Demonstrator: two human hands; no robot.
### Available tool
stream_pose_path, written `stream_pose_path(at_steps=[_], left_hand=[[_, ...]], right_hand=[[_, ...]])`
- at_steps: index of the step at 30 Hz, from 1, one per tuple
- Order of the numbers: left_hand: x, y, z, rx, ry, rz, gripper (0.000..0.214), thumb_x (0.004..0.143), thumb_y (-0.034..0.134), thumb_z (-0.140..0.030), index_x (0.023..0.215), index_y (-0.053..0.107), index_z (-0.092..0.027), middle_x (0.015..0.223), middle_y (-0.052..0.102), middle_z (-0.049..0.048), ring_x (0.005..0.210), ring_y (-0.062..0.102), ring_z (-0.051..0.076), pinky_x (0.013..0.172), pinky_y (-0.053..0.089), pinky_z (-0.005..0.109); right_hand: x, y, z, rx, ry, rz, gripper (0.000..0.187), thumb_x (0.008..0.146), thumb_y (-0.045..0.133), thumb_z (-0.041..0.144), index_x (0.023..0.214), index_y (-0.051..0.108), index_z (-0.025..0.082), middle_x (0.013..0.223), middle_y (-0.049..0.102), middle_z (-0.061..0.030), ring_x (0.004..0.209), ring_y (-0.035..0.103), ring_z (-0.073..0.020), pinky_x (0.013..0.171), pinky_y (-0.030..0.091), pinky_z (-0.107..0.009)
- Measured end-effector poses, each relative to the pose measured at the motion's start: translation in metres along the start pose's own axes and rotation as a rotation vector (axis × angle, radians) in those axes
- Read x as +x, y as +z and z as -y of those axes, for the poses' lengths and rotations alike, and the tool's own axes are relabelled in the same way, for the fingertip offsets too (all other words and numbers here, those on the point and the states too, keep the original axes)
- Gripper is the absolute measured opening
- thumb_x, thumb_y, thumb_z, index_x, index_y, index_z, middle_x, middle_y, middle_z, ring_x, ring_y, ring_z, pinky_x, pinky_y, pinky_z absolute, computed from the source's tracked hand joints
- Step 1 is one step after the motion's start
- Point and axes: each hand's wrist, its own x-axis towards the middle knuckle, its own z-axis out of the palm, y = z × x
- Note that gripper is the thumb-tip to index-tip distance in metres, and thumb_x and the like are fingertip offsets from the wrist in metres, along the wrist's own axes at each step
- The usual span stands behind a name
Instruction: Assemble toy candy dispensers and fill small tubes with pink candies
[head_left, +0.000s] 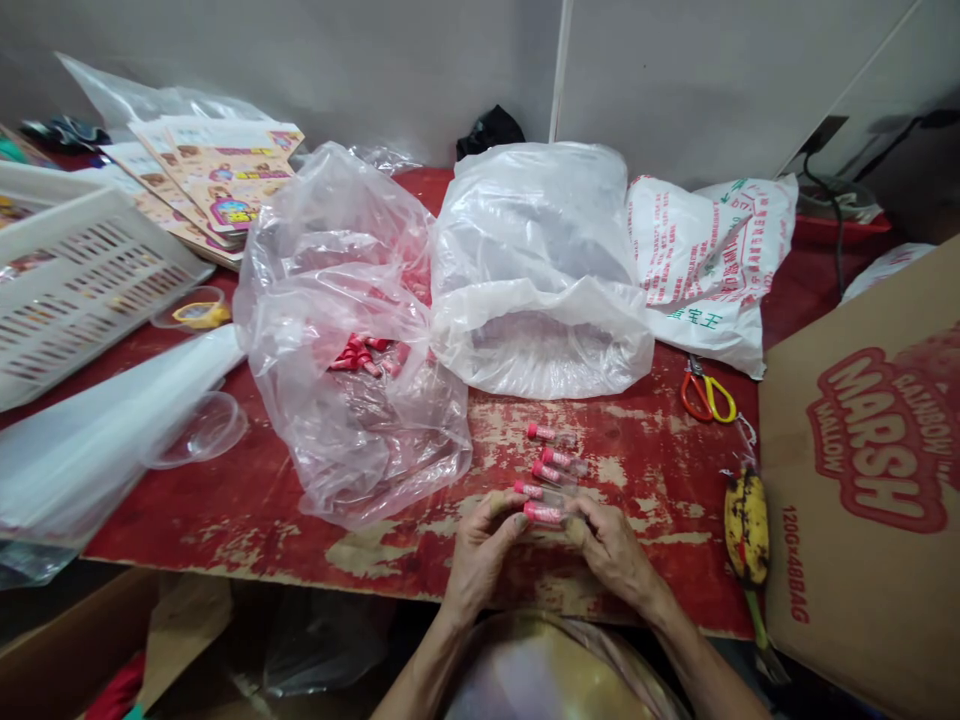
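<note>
Near the front edge of the table, my left hand (480,548) pinches the red-capped end of a small clear tube with a red label (543,513). My right hand (613,548) grips the clear end of that same tube, which lies level between the two hands. A similar tube (529,491) sits right behind it, close to my left fingertips. Farther back, several more such tubes (551,434) lie on the worn red tabletop. To the left, an open clear plastic bag (352,440) contains small red pieces (364,355).
A white plastic bag (532,220) and a printed white sack (712,260) stand at the back. On the right are scissors (706,393), a spotted banana (746,525) and a cardboard box (862,580). A white basket (97,290), printed cards (225,180) and a clear lid (202,430) occupy the left.
</note>
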Motion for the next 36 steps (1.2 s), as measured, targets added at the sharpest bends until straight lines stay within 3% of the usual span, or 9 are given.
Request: stream_pose_path(at_steps=[6, 10, 15, 19, 23, 26, 30, 33, 36], left_hand=[[0.001, 0.001, -0.002, 0.028, 0.001, 0.021, 0.018, 0.077, 0.066, -0.032, 0.090, 0.072, -0.021, 0.089, 0.068, 0.0036, 0.087, 0.061, 0.019, 0.081, 0.046, 0.028], [0.001, 0.002, -0.002, 0.011, 0.006, 0.025, 0.019, 0.076, 0.066, -0.032, 0.089, 0.072, -0.020, 0.090, 0.069, 0.0048, 0.088, 0.061, 0.020, 0.082, 0.046, 0.029], [0.002, 0.000, -0.002, 0.003, -0.001, 0.039, 0.020, 0.077, 0.065, -0.033, 0.090, 0.072, -0.020, 0.092, 0.068, 0.0056, 0.089, 0.061, 0.021, 0.083, 0.046, 0.030], [0.002, 0.004, -0.005, -0.002, 0.031, 0.036, 0.019, 0.078, 0.064, -0.032, 0.089, 0.072, -0.020, 0.090, 0.069, 0.0052, 0.087, 0.062, 0.020, 0.081, 0.047, 0.029], [0.003, 0.001, -0.011, -0.008, 0.041, -0.032, 0.024, 0.077, 0.065, -0.032, 0.098, 0.071, -0.021, 0.092, 0.070, 0.0050, 0.085, 0.063, 0.020, 0.076, 0.050, 0.029], [0.010, -0.021, -0.019, 0.098, 0.143, -0.278, 0.026, 0.080, 0.061, -0.034, 0.100, 0.069, -0.020, 0.093, 0.070, 0.0060, 0.084, 0.063, 0.020, 0.075, 0.050, 0.029], [0.038, -0.076, -0.029, 0.371, 0.257, -0.696, 0.024, 0.084, 0.051, -0.033, 0.093, 0.067, -0.018, 0.084, 0.068, 0.0049, 0.076, 0.063, 0.018, 0.069, 0.049, 0.028], [0.080, -0.115, -0.035, 0.586, 0.272, -0.762, 0.019, 0.082, 0.048, -0.025, 0.088, 0.065, -0.017, 0.085, 0.067, 0.0055, 0.080, 0.062, 0.019, 0.075, 0.048, 0.029], [0.131, -0.141, -0.042, 0.688, 0.266, -0.761, 0.020, 0.078, 0.046, -0.013, 0.086, 0.065, -0.016, 0.092, 0.066, 0.0081, 0.090, 0.061, 0.020, 0.085, 0.044, 0.031]], right_hand=[[0.001, -0.002, 0.003, 0.009, 0.002, -0.039, 0.023, 0.084, 0.052, 0.034, 0.103, 0.056, 0.021, 0.093, 0.064, -0.0027, 0.080, 0.057, -0.0173, 0.068, 0.044, -0.026], [0.001, -0.003, 0.002, -0.031, 0.016, -0.031, 0.035, 0.092, 0.034, 0.040, 0.078, 0.058, 0.020, 0.070, 0.059, -0.0013, 0.063, 0.053, -0.0156, 0.059, 0.040, -0.026], [0.003, -0.005, 0.004, -0.014, -0.011, -0.033, 0.027, 0.086, 0.048, 0.038, 0.104, 0.057, 0.020, 0.096, 0.064, -0.0051, 0.085, 0.057, -0.0194, 0.073, 0.044, -0.029], [0.004, -0.001, 0.004, -0.001, -0.014, -0.004, 0.036, 0.091, 0.035, 0.043, 0.078, 0.060, 0.020, 0.075, 0.062, -0.0030, 0.069, 0.056, -0.0178, 0.063, 0.043, -0.027], [0.008, -0.002, -0.010, 0.090, 0.026, -0.085, 0.039, 0.089, 0.038, 0.051, 0.080, 0.061, 0.020, 0.065, 0.058, -0.0004, 0.060, 0.053, -0.0168, 0.054, 0.043, -0.025], [0.020, -0.015, -0.033, 0.112, 0.109, -0.256, 0.037, 0.084, 0.044, 0.053, 0.094, 0.059, 0.021, 0.057, 0.053, 0.0024, 0.050, 0.049, -0.0161, 0.046, 0.040, -0.025], [0.040, -0.036, -0.064, -0.052, 0.163, -0.397, 0.044, 0.076, 0.048, 0.058, 0.098, 0.059, 0.021, 0.078, 0.065, -0.0041, 0.064, 0.059, -0.0210, 0.057, 0.048, -0.030], [0.048, -0.040, -0.078, -0.254, 0.155, -0.365, 0.049, 0.079, 0.041, 0.059, 0.106, 0.059, 0.022, 0.096, 0.066, -0.0073, 0.074, 0.062, -0.0239, 0.065, 0.051, -0.036], [0.051, -0.033, -0.082, -0.475, 0.066, -0.453, 0.051, 0.083, 0.034, 0.058, 0.108, 0.058, 0.021, 0.111, 0.061, -0.0113, 0.097, 0.059, -0.0296, 0.075, 0.051, -0.043]])
